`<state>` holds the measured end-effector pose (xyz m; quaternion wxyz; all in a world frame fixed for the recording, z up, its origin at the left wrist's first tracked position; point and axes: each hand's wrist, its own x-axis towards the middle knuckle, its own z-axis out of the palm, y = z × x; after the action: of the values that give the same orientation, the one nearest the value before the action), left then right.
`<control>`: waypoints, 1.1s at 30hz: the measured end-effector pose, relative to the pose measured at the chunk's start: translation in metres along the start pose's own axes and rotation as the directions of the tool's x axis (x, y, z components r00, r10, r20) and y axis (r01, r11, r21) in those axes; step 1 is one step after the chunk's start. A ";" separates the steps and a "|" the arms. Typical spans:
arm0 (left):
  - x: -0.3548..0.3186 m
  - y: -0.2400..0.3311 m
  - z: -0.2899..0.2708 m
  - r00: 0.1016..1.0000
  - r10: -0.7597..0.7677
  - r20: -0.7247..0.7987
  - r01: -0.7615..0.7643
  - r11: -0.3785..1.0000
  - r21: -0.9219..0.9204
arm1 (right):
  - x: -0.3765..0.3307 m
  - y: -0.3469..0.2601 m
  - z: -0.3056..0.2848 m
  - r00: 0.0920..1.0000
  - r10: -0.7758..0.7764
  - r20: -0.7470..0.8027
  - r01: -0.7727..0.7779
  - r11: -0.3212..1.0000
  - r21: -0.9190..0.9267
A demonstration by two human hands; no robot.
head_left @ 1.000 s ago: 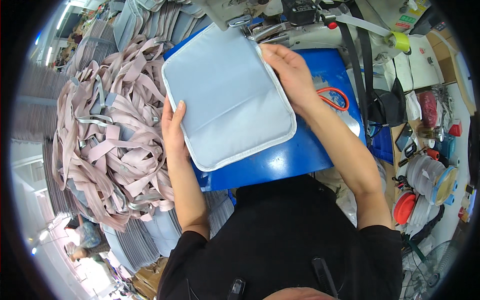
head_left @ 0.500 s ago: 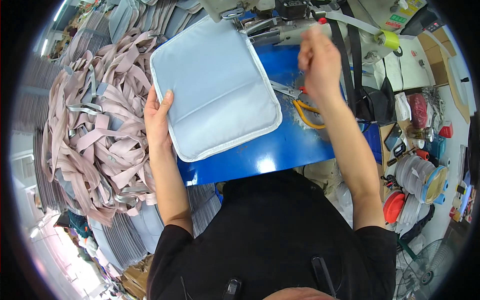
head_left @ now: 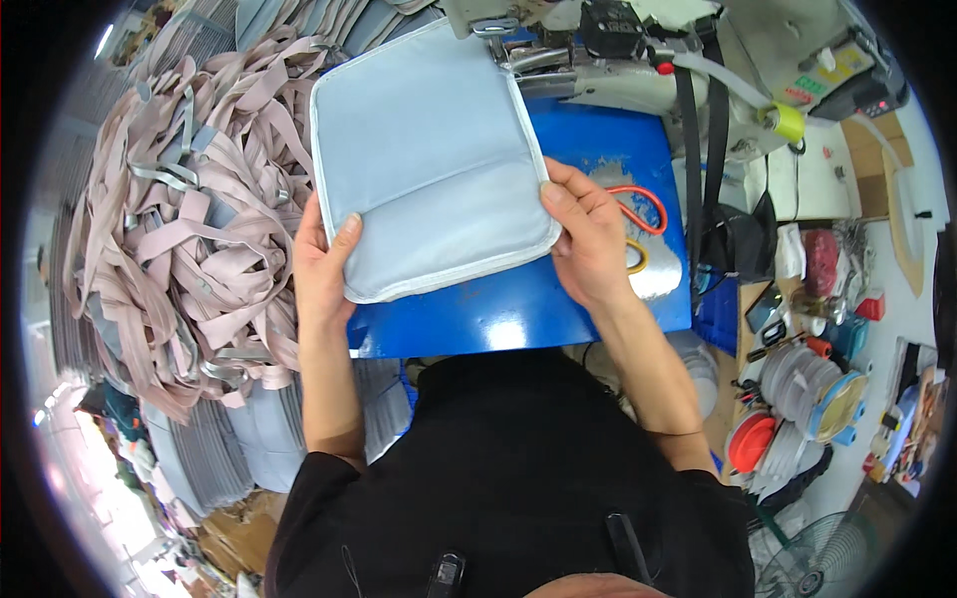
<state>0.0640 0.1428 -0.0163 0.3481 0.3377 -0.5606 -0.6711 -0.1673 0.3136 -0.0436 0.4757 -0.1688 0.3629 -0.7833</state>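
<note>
Your left hand (head_left: 324,264) pinches the left edge of the pale blue padded panel (head_left: 429,149), thumb on top and fingers tucked under. Your right hand (head_left: 588,234) pinches the right edge, near the bottom corner, the same way. The panel is over the blue table (head_left: 439,334), with its top right part by the metal parts of the machine (head_left: 638,90).

Hold it lightly on both sides so it lies flat. Pull both sides the same, or it may twist. Let the white edge sit smooth, with your fingers well away from the metal. Mind the red scissor handle (head_left: 643,204) near your right hand.

Low on the right is what looks like a blue bin (head_left: 720,324); you can't tell what's in it. The blue-rimmed round thing (head_left: 845,407) may be a tub or a reel, with something tan showing.
</note>
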 end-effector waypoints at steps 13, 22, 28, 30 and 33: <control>0.081 0.019 0.000 0.996 0.090 0.013 -0.091 0.996 0.016 | 0.076 -0.003 0.006 0.999 -0.049 0.013 0.049 0.999 0.009; 0.096 0.018 -0.010 0.994 0.111 0.023 -0.111 0.994 -0.019 | 0.038 -0.248 -0.038 0.231 -0.923 0.309 0.501 -0.160 -0.850; 0.099 0.022 -0.002 0.988 0.146 0.055 -0.147 0.989 0.012 | 0.079 -0.503 -0.160 0.430 -0.859 0.279 -0.192 -0.388 -0.901; 0.094 0.024 0.008 0.990 0.140 0.031 -0.142 0.988 0.061 | 0.099 -0.561 -0.218 0.689 -0.713 -0.127 -0.246 -0.066 -0.967; 0.088 0.031 0.009 0.992 0.120 0.044 -0.121 0.993 0.015 | 0.128 -0.516 -0.231 0.511 -0.855 -0.087 -0.170 -0.001 -0.986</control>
<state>0.0126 0.0689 0.0097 0.3731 0.2918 -0.5933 -0.6509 -0.6922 0.4435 0.1653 -0.2052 -0.1997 0.8560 -0.4305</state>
